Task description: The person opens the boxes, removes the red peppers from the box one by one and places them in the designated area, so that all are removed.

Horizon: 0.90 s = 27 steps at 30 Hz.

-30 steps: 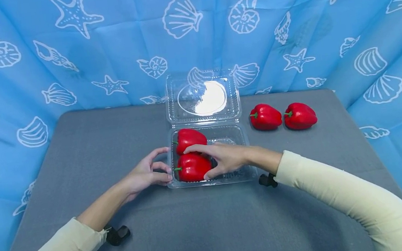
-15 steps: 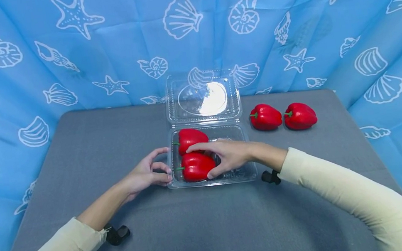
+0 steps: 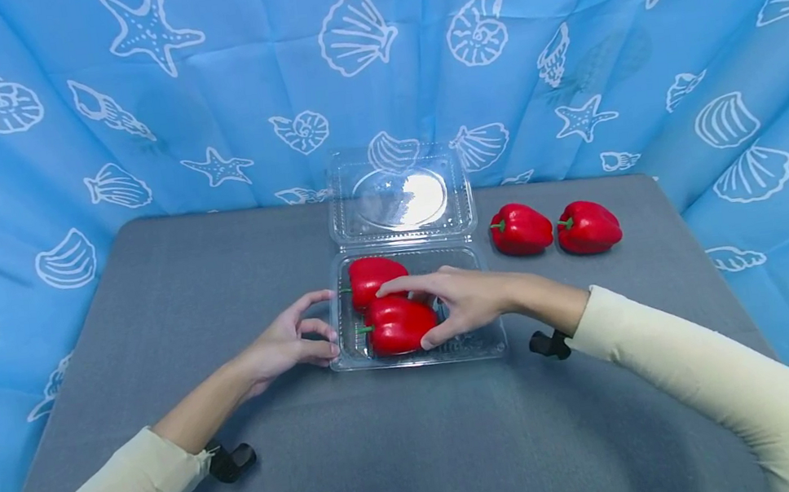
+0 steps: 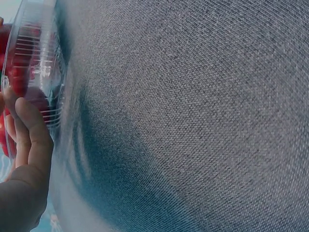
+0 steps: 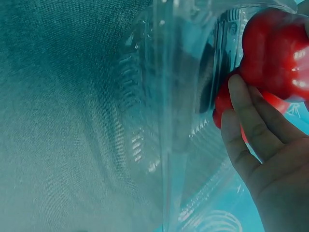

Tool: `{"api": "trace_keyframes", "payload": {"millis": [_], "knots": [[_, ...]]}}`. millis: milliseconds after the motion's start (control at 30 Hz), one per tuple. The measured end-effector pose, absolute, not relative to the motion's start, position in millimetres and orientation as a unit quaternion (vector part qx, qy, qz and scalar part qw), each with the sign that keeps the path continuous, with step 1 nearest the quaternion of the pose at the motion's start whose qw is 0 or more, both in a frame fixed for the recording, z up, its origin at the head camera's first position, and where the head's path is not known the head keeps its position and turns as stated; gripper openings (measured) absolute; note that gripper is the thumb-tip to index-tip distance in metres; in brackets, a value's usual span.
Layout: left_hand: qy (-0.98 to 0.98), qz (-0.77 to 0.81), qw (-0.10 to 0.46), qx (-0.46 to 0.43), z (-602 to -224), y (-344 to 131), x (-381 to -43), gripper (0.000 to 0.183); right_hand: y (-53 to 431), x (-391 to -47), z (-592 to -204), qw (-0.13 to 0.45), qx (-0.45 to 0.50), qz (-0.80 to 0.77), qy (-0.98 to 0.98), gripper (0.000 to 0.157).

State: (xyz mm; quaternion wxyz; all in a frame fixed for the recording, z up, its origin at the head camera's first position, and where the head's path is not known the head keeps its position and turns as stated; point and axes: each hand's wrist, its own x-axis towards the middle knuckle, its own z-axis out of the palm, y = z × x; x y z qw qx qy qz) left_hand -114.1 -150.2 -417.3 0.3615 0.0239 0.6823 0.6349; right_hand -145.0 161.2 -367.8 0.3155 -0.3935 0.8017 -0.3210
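A clear plastic clamshell container (image 3: 473, 343) stands on the table with its lid raised. Two red bell peppers lie in its left part: a rear pepper (image 3: 372, 275) and a near pepper (image 3: 399, 326). My right hand (image 3: 471, 298) reaches in from the right and grips the near pepper between thumb and fingers; in the right wrist view its fingers lie along that red bell pepper (image 5: 275, 53). At the container's left rim, the fingertips of my left hand (image 3: 284, 346) rest. In the left wrist view the left hand's fingers (image 4: 36, 128) are fairly straight against the clear wall.
Two more red bell peppers, a left one (image 3: 521, 229) and a right one (image 3: 587, 226), lie on the grey table (image 3: 419, 448) right of the container. Behind hangs a blue curtain (image 3: 232, 69) with shell prints, close to the raised lid (image 3: 400, 200).
My right hand has slid the near pepper to the right inside the container. The rear pepper has shifted slightly toward me. The left hand has stayed at the rim.
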Motion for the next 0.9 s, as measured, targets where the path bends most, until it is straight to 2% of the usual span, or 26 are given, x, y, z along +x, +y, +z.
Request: {"api": "trace_keyframes", "payload": {"millis": [333,667,900], "knots": [[0.686,0.635,0.354,0.028,-417,-149,-113,0.085,190,-137,-354,0.296,-0.391,-0.332,0.806,0.081],[0.685,0.636,0.354,0.028,-417,-149,-113,0.086,214,-131,-364,0.304,-0.378,-0.372,0.791,0.082],[0.687,0.631,0.36,0.02,-415,-148,-114,0.086,229,-126,-356,0.274,-0.359,-0.389,0.803,0.084]]}}
